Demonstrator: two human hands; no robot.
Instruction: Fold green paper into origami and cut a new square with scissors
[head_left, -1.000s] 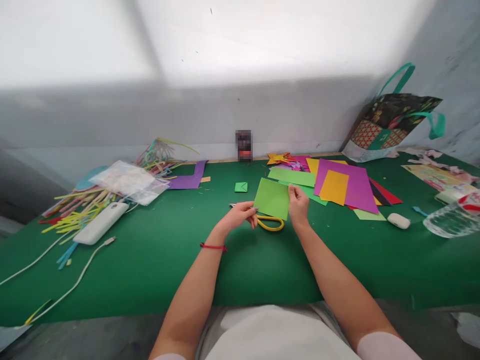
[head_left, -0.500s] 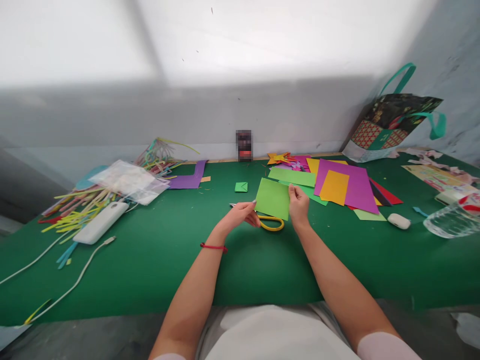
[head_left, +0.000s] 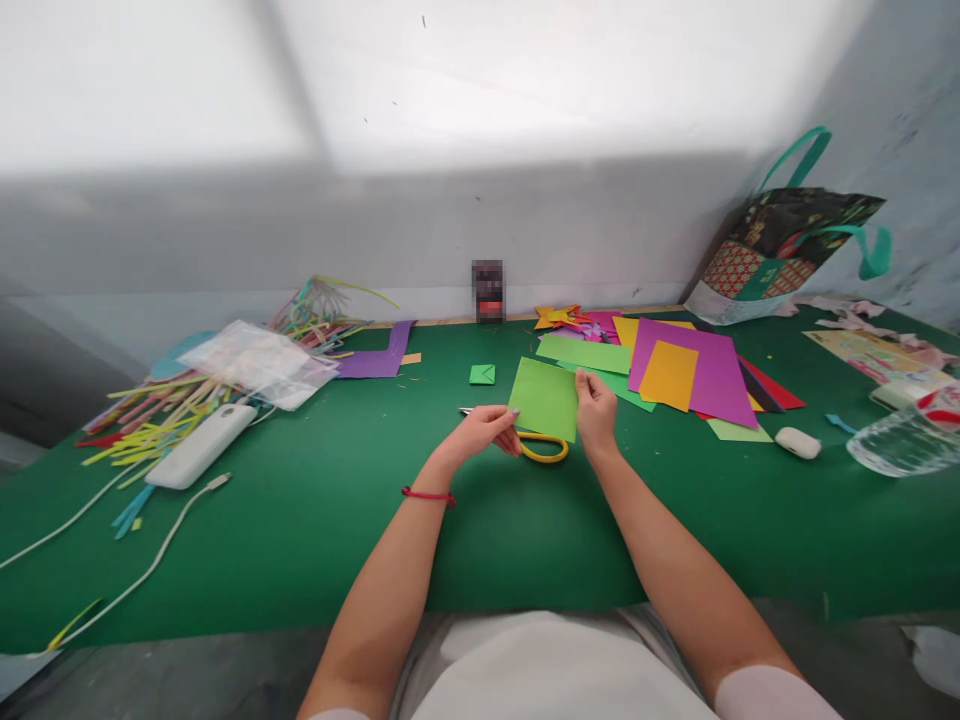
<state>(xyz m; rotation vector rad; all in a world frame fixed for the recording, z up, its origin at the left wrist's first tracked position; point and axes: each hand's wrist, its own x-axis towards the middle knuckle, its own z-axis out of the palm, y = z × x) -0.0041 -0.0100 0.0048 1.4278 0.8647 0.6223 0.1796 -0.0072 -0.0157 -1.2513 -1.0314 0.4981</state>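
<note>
A light green paper square [head_left: 544, 397] is held up just above the green table [head_left: 300, 520]. My left hand [head_left: 484, 430] pinches its lower left corner, and my right hand [head_left: 595, 410] pinches its right edge. Yellow-handled scissors [head_left: 541, 447] lie on the table under the paper, between my two hands; their blade tip pokes out to the left. A small folded green piece [head_left: 482, 374] lies a little beyond the paper.
Coloured paper sheets [head_left: 690, 375] are spread to the right, with a white earbud case [head_left: 797, 441], a clear plastic bottle [head_left: 904, 441] and a patterned bag [head_left: 787, 245]. On the left lie coloured strips [head_left: 161, 410], a plastic bag [head_left: 255, 362], a white power bank [head_left: 201, 445] and cables.
Almost nothing has changed; both hands keep hold of the green square, which has shifted only slightly.
</note>
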